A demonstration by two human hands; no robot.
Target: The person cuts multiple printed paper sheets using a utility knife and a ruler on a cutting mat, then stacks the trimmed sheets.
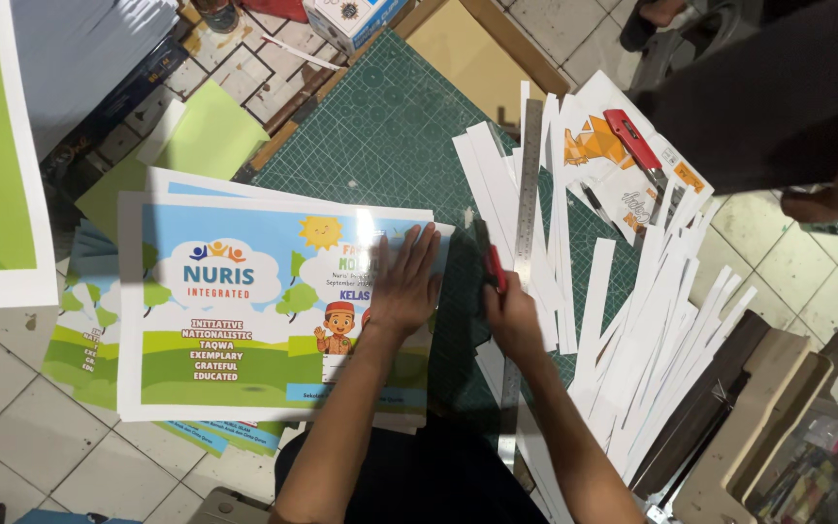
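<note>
My left fingers [417, 254] lie spread and flat on the top poster [244, 311], pinning its right edge to the green cutting mat [390, 136], while further left more printed sheets of the same kind peek out from under the stack [89, 359] on the tiled floor. My left hand [404, 291] grips nothing; it only presses. Just to the right, my right hand [511, 311] is closed around a red-handled knife [490, 267], held beside the long steel ruler [526, 223] that runs up the mat. Past the ruler a big heap of white paper strips [652, 330] fans out, with a second red knife [635, 144] lying on top further up. Judging by that heap, a good many edges are already trimmed, yet the poster under my palm keeps its white border, so I take this one as uncut. The blade tip is hidden by my fingers, and another person's arm [836, 194] is cut off at the upper right.
</note>
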